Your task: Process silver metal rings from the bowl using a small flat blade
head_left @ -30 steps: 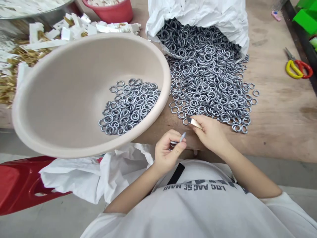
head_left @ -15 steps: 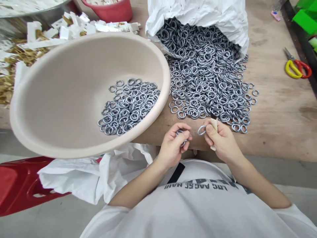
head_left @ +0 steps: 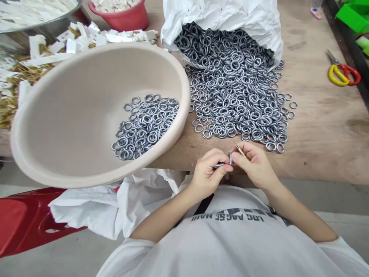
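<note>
My left hand [head_left: 208,174] is closed around a small stack of grey metal rings [head_left: 219,165] at the table's front edge. My right hand [head_left: 255,163] touches it, pinching one ring [head_left: 230,158] and a thin flat pick [head_left: 238,148] against the stack. Just beyond my hands a big heap of the same rings [head_left: 235,96] spills from a white sack [head_left: 221,17] onto the wooden table [head_left: 323,127]. To the left a tilted beige basin [head_left: 57,115] holds a smaller pile of rings [head_left: 144,125].
Scissors with red and yellow handles [head_left: 343,73] lie at the far right. White tags and brass bits [head_left: 43,54] cover the table's left, by a red tub [head_left: 121,15]. A red stool [head_left: 25,219] and crumpled white plastic [head_left: 115,204] sit below the basin.
My right hand left the heap with a ring and came back to meet my left hand at the table edge. The view shifted slightly.
</note>
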### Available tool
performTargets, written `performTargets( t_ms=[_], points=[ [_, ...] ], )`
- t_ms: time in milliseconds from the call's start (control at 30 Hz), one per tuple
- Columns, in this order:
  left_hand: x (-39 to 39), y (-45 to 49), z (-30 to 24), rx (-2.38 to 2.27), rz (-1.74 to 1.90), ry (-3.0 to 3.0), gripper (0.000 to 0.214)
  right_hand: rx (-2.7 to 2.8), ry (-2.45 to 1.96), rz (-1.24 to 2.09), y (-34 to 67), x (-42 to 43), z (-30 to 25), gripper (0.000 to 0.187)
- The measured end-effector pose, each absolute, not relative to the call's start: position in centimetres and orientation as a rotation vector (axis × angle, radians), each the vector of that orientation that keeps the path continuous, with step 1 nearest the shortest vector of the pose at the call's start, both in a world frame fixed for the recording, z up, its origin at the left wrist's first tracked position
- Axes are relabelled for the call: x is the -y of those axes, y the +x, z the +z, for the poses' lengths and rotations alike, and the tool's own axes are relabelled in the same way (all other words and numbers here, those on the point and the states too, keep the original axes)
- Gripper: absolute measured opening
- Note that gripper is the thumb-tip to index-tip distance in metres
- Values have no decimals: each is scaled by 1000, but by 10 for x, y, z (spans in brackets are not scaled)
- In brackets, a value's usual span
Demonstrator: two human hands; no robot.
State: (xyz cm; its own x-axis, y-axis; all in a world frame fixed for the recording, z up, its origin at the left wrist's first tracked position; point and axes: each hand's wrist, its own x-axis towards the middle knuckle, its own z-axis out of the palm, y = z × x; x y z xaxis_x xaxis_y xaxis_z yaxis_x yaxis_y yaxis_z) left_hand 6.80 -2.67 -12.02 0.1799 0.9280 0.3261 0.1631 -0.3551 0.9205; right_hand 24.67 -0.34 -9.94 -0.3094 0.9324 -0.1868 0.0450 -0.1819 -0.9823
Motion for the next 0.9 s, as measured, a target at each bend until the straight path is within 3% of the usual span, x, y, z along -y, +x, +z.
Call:
performTargets(
  t_ms=[300,533,900],
  points=[
    [27,62,-121,-1024,1241,1722,17,2164,-1100,954,263,16,-85,32],
    [30,62,-118,-959,1236,1763,12,2239,-1128,943,266,13,-88,37],
    [29,58,-115,-986,1259,1734,15,2235,-1060,798,265,15,-85,29]
  ],
)
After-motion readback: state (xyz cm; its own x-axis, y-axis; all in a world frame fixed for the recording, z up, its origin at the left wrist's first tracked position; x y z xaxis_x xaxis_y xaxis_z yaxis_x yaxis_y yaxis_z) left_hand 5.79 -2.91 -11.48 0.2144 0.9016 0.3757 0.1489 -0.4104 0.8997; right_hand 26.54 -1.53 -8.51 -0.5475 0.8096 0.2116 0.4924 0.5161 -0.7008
